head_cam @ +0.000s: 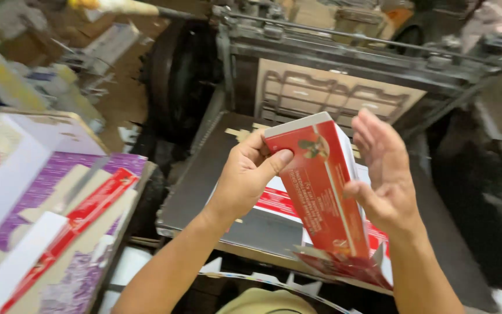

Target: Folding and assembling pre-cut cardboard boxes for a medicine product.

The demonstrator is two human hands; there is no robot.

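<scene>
My left hand [245, 177] grips the upper left edge of a folded red and white carton [318, 186], thumb pressed on its red face. The carton stands tilted, its top toward the machine and its bottom flaps hanging loose near my body. My right hand [384, 174] is at the carton's right side with fingers spread; its thumb touches the right edge. Under the carton lies a flat red and white printed sheet [277, 200] on the grey metal platen [204, 180].
A dark die-cutting press [344, 58] with a cardboard die board [332, 96] stands straight ahead, a large black flywheel [172, 75] to its left. Purple and red printed sheets [59, 227] are stacked at my left beside a white box [13, 157].
</scene>
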